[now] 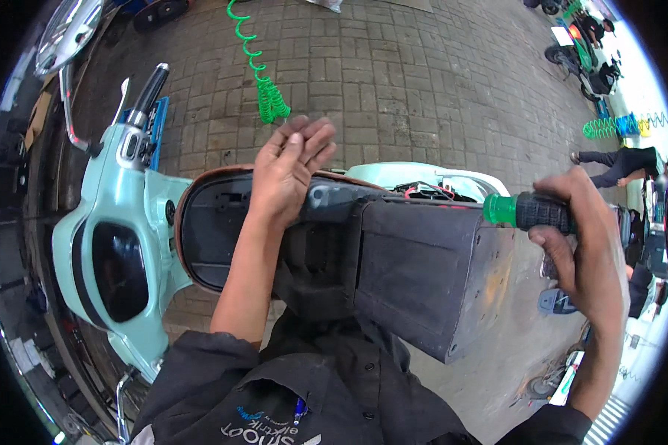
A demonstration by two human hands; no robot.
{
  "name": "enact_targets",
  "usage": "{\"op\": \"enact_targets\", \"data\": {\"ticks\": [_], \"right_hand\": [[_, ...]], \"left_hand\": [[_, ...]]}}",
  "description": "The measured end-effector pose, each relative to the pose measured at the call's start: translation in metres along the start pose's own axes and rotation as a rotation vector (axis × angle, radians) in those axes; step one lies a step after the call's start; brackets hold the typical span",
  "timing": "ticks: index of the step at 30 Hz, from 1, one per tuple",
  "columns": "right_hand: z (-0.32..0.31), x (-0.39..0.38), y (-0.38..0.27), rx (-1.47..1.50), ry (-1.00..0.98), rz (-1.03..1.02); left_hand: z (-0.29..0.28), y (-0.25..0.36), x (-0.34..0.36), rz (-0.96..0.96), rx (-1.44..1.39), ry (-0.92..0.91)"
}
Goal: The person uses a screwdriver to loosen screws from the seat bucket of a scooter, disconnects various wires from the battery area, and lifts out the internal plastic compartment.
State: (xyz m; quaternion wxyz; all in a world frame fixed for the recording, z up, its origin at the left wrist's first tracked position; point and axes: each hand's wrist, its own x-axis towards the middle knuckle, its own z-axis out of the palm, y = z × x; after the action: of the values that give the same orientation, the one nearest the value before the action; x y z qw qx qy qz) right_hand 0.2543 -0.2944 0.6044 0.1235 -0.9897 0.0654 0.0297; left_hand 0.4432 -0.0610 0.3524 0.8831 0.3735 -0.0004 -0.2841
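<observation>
Seat bucket off the scooter — braced against me.
My left hand (289, 167) lies flat, fingers released, on the black seat bucket (416, 267); right hand (583, 245) clenched on green-black screwdriver (527, 211) at its rear edge — mint scooter (119, 245) beneath.

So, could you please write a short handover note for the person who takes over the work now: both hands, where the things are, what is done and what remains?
Left hand: open, fingers spread, resting on the raised seat of the mint-green scooter; it grips nothing.
Right hand: closed around a screwdriver with a green and black handle, held beside the black under-seat bucket.
The bucket is lifted out and tilted in front of the person; red wiring shows in the open body behind it.
Done: seat up, bucket loose.
Left: cannot tell which fasteners remain; check before continuing.
A green coiled hose lies on the paving.
</observation>
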Motion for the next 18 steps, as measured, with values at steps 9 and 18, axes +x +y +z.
{"op": "enact_targets", "data": {"ticks": [9, 18], "right_hand": [[0.006, 0.003, 0.025, -0.108, 0.014, -0.052], [-0.055, -0.109, 0.096, 0.116, 0.515, -0.376]], "left_hand": [[-0.007, -0.002, -0.131, 0.179, -0.102, 0.292], [0.047, -0.097, -0.281, 0.226, 0.040, 0.552]]}}
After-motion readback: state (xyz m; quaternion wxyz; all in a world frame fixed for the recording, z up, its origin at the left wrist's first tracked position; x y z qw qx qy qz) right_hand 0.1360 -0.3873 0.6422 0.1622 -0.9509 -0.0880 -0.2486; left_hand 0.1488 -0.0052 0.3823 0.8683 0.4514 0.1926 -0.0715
